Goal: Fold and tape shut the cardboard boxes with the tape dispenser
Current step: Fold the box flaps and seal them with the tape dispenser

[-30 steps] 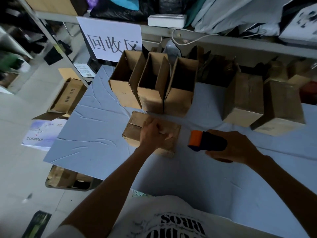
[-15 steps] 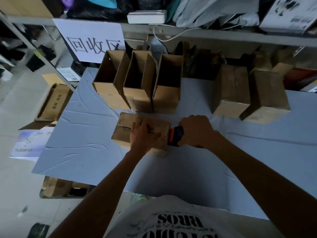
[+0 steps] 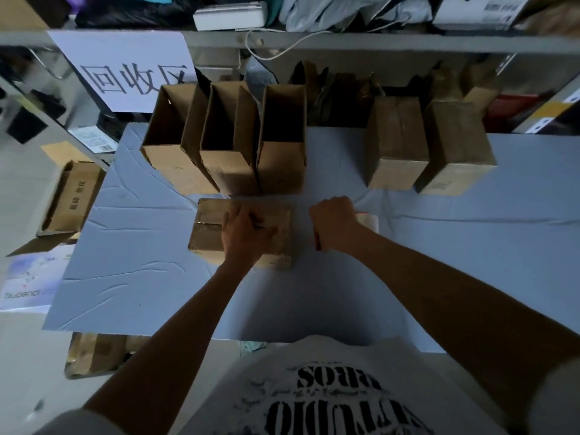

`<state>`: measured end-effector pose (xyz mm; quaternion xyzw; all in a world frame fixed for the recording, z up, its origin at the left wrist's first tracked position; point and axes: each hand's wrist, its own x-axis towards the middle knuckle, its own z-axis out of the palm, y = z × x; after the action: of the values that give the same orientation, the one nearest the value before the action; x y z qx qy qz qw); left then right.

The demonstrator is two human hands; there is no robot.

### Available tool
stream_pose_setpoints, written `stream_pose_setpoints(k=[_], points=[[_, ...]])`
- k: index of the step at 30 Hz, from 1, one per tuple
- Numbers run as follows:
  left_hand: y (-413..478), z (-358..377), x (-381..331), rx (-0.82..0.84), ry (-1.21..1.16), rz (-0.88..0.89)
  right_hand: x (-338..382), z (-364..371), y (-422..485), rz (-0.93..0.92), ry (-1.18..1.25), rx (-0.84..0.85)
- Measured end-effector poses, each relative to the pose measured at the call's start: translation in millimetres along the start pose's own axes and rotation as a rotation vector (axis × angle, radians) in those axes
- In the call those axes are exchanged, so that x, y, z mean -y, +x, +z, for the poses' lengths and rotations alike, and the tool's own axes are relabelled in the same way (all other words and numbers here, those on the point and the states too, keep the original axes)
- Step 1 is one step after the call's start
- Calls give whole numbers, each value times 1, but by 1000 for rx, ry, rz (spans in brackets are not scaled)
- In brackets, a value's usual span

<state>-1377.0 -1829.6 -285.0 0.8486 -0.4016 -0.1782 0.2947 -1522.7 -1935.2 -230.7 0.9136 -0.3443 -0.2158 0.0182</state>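
Observation:
A small closed cardboard box (image 3: 207, 233) lies on the blue table (image 3: 141, 246) in front of me. My left hand (image 3: 246, 230) presses flat on its top. My right hand (image 3: 334, 226) is closed around the tape dispenser (image 3: 367, 220), just right of the box; only a sliver of the dispenser shows past my knuckles. Three open boxes (image 3: 226, 142) stand in a row behind the small box. Two closed boxes (image 3: 430, 146) stand at the back right.
A metal shelf (image 3: 376, 42) with bags and a white sign (image 3: 125, 67) runs behind the table. More cardboard boxes (image 3: 72, 196) sit on the floor at the left, and one lies under the table's front edge (image 3: 94, 353).
My right hand carried the dispenser left up to the box's right end, then drew back a little to the right. My left hand stayed on the box top.

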Motion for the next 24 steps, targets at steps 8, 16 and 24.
stream_pose_setpoints(k=[8,16,24], points=[[-1,-4,-5,6,28,-40,-29,69,-19,144,160,-151],[-5,-4,-4,10,36,-7,-17,108,-19,175,483,-199],[-5,-13,2,114,101,80,3,122,-21,194,825,-384]])
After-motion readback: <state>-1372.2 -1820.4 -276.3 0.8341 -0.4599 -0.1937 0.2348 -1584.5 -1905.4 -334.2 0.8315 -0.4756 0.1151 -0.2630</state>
